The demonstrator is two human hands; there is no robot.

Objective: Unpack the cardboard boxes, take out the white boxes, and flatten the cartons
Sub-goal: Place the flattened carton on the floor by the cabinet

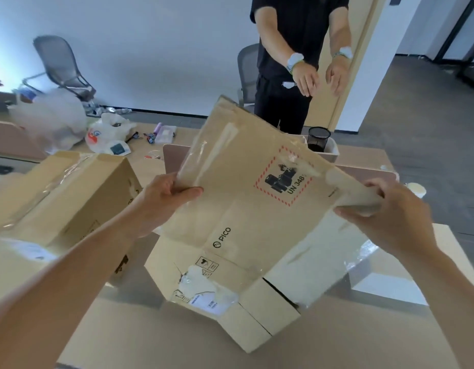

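- Holding flattened carton (238, 198) tilted above the table (323, 342); left hand (161, 201) grips its left edge, thumb on top.
- Right hand (390, 217) pinches the right flap.
- Another cardboard box (78, 193) sits to my left, flaps open.

One flattened carton (243, 209), one unflattened carton (78, 198), two chairs (60, 65) (247, 73), two plastic bags (52, 118) (108, 137), one mesh cup (318, 138), one bystander (291, 35)

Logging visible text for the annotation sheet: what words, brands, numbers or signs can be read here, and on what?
"PICO": flattened carton, beside a round logo.
"UN 348", rest unclear: red-hatched label on that carton.
Torn shipping label on its lower flap: too blurred.
Handling pictograms above it: too small.
Print on the left carton: too blurred.
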